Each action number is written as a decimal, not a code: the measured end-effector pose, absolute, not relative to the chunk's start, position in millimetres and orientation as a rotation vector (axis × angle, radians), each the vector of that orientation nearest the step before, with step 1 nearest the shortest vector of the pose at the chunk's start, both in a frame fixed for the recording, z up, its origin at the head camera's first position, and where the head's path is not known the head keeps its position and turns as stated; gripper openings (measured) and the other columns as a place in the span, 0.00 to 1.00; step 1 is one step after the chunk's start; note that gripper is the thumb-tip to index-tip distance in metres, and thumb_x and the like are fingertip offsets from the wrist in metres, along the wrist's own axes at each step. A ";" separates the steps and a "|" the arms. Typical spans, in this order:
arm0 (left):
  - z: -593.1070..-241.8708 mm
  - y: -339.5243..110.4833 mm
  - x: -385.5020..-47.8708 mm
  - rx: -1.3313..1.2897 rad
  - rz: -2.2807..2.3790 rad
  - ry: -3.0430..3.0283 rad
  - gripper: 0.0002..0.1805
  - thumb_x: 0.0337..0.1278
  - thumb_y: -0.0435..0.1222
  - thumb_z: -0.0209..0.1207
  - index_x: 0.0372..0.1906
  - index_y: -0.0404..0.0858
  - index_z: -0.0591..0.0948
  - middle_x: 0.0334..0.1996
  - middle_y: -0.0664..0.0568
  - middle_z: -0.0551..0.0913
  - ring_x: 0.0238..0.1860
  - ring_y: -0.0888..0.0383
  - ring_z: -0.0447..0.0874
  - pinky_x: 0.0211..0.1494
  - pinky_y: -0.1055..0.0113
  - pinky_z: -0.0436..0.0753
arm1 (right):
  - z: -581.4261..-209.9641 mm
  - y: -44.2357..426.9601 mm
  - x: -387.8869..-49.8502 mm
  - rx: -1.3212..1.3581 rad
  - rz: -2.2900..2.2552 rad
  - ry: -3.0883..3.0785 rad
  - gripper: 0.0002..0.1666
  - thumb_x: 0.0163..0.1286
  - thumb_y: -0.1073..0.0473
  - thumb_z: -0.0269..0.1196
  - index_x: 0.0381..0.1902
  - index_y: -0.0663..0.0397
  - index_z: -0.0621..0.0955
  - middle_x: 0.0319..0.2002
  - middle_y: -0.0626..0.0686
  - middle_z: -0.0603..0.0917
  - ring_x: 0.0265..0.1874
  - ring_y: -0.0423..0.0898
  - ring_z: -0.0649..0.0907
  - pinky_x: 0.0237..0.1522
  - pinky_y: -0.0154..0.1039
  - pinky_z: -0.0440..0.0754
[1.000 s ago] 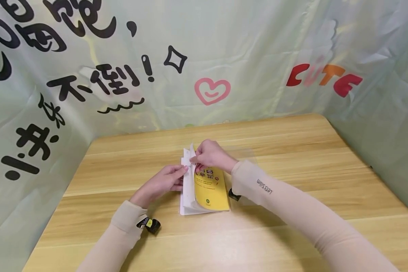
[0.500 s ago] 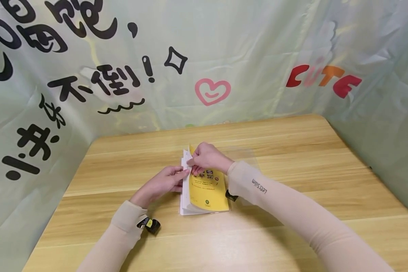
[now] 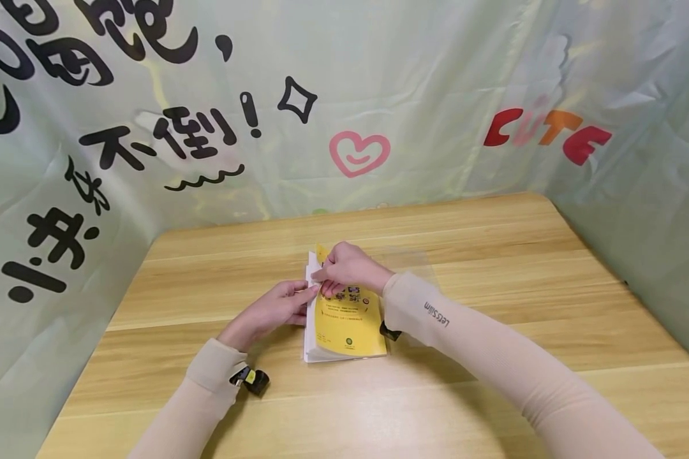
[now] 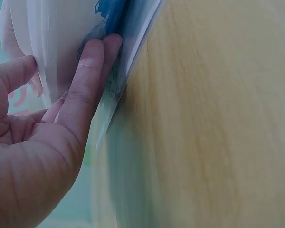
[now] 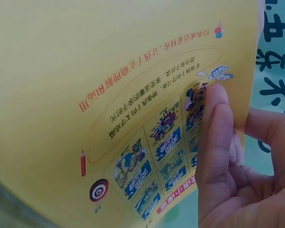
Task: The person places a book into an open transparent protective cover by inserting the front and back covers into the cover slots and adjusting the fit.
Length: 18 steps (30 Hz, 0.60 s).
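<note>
A booklet with a yellow printed cover [image 3: 350, 325] and white pages [image 3: 311, 331] lies at the middle of the table. The left hand [image 3: 277, 307] holds the white pages at the booklet's left edge, thumb on one side and fingers on the other; the left wrist view shows the hand [image 4: 42, 137] around the page stack [image 4: 61, 42]. The right hand [image 3: 353, 266] pinches the yellow cover near its upper left edge. In the right wrist view the hand [image 5: 237, 166] has its fingers against the printed yellow face [image 5: 47, 95] and its thumb at the edge.
A thin transparent sheet [image 3: 416, 258] lies on the wooden table [image 3: 494, 255], behind and right of the booklet, partly under the right sleeve. A printed cloth [image 3: 436, 83] hangs along the table's back and sides. Small black devices show at the left wrist [image 3: 256, 382] and right wrist [image 3: 389, 331].
The right hand has moved a little left and down with the yellow cover, which spreads farther left over the white pages. The left hand stays nearly where it was.
</note>
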<state>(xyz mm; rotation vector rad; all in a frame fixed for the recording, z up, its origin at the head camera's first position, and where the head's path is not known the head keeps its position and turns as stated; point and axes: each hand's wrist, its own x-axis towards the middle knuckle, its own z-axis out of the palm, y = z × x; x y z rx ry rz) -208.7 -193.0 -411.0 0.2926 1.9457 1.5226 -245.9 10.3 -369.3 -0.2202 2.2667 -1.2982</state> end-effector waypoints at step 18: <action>-409.1 -194.6 -208.3 0.295 1.508 1.961 0.29 0.88 0.43 0.48 0.77 0.27 0.68 0.66 0.32 0.83 0.60 0.49 0.90 0.64 0.53 0.89 | -373.2 13.3 -246.4 -0.216 -1.336 2.239 0.15 0.76 0.58 0.70 0.28 0.61 0.88 0.24 0.53 0.90 0.21 0.41 0.89 0.36 0.37 0.92</action>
